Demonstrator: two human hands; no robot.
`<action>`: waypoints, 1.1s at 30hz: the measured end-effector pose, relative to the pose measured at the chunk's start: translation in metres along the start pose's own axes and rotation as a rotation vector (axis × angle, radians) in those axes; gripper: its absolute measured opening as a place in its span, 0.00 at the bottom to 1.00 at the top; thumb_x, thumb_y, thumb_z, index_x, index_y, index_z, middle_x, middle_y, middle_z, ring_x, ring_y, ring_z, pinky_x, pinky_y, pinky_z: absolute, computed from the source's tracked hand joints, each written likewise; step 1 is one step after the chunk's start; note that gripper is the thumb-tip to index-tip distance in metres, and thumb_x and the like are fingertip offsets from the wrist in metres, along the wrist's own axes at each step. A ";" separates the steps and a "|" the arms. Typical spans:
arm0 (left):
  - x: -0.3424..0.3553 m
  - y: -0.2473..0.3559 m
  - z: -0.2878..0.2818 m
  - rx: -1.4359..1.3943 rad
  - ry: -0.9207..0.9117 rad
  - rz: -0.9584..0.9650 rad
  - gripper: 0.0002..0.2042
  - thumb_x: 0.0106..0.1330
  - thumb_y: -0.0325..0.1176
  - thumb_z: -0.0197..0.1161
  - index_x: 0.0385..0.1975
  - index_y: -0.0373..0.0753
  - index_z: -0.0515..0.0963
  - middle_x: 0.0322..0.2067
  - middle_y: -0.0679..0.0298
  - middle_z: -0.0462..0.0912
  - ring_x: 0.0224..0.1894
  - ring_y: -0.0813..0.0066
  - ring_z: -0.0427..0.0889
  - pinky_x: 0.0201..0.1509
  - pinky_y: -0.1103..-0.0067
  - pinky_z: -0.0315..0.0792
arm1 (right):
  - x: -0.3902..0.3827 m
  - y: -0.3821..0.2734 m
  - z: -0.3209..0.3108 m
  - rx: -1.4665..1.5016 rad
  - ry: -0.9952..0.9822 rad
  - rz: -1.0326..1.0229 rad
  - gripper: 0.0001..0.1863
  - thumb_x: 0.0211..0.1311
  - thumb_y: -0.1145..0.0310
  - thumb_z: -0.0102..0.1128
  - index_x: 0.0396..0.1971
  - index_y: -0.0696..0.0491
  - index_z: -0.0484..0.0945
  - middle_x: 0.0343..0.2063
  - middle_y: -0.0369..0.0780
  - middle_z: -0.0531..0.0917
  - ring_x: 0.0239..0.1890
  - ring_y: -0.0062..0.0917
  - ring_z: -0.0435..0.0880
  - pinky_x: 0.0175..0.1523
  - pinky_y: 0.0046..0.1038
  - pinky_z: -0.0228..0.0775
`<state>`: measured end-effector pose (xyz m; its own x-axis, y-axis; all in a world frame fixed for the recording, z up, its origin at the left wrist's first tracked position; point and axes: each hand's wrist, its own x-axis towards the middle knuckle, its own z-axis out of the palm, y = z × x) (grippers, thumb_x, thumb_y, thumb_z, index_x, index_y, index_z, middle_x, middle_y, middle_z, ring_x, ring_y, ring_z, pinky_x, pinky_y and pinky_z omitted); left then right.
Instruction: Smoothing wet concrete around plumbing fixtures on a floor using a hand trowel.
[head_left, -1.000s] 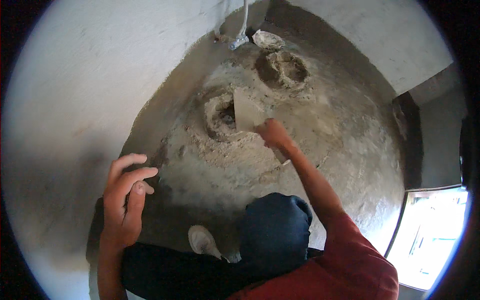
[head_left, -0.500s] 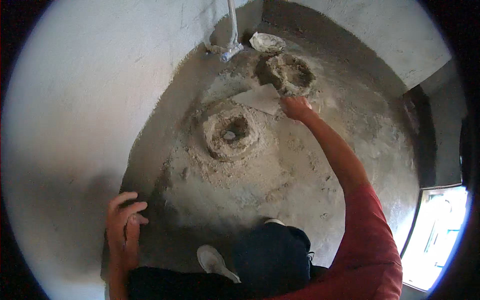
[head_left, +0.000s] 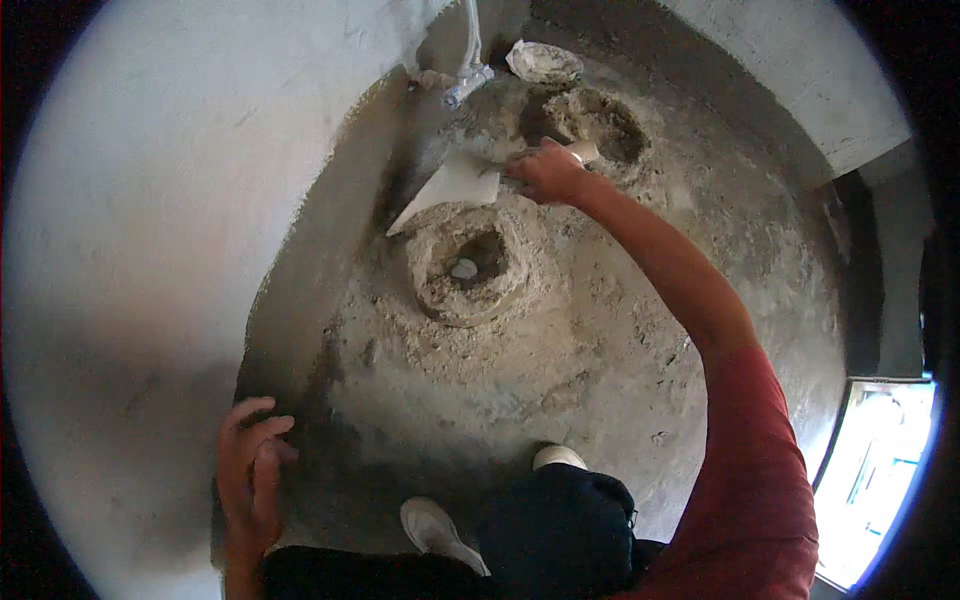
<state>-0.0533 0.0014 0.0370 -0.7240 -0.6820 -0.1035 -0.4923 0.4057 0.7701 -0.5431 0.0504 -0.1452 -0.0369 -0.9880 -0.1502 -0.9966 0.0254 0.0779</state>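
My right hand [head_left: 545, 170] is wrapped round a trowel, whose wide pale blade [head_left: 445, 188] lies at the back-left of the nearer rough cement ring [head_left: 505, 275]. A small pale lump [head_left: 463, 268] sits in that ring's hole. Behind my hand is a second crumbly ring [head_left: 620, 130] with a darker hollow. My left hand [head_left: 255, 470] hangs at the lower left beside the plastered wall, fingers apart and slightly bent, holding nothing.
A pale pipe with a fitting [head_left: 468, 85] comes down at the back, beside a crumpled pale bundle [head_left: 545, 62]. White walls [head_left: 130, 250] rise over grey bases. The rough floor [head_left: 640, 400] reaches to my shoes [head_left: 440, 530]; a bright opening [head_left: 870, 480] is at lower right.
My right hand has moved back, then leftward with the trowel; its blade went from over the nearer hole to that ring's back-left rim. My left hand sits lower in view.
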 end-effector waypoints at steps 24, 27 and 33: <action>-0.010 -0.016 -0.013 -0.019 0.047 0.151 0.15 0.68 0.35 0.45 0.40 0.32 0.76 0.48 0.49 0.70 0.34 0.68 0.77 0.35 0.75 0.75 | 0.056 -0.018 0.022 -0.190 -0.095 0.185 0.26 0.56 0.64 0.57 0.56 0.40 0.68 0.55 0.34 0.72 0.59 0.29 0.68 0.57 0.44 0.57; -0.008 -0.015 -0.015 -0.027 0.015 0.099 0.16 0.69 0.36 0.45 0.40 0.32 0.76 0.48 0.49 0.69 0.36 0.68 0.77 0.35 0.75 0.75 | 0.074 -0.037 0.018 -0.135 -0.076 0.066 0.25 0.55 0.62 0.59 0.55 0.40 0.69 0.54 0.35 0.73 0.58 0.29 0.70 0.57 0.44 0.57; -0.005 -0.014 -0.012 -0.054 0.032 0.089 0.16 0.69 0.38 0.45 0.40 0.33 0.76 0.49 0.49 0.69 0.34 0.67 0.77 0.35 0.75 0.75 | 0.094 -0.057 0.024 -0.171 0.127 -0.229 0.26 0.50 0.63 0.63 0.53 0.39 0.72 0.54 0.35 0.74 0.56 0.29 0.71 0.60 0.42 0.55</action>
<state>-0.0369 -0.0083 0.0347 -0.7474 -0.6642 -0.0130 -0.3990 0.4331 0.8082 -0.4918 -0.0406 -0.1873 0.2072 -0.9765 -0.0590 -0.9510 -0.2152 0.2221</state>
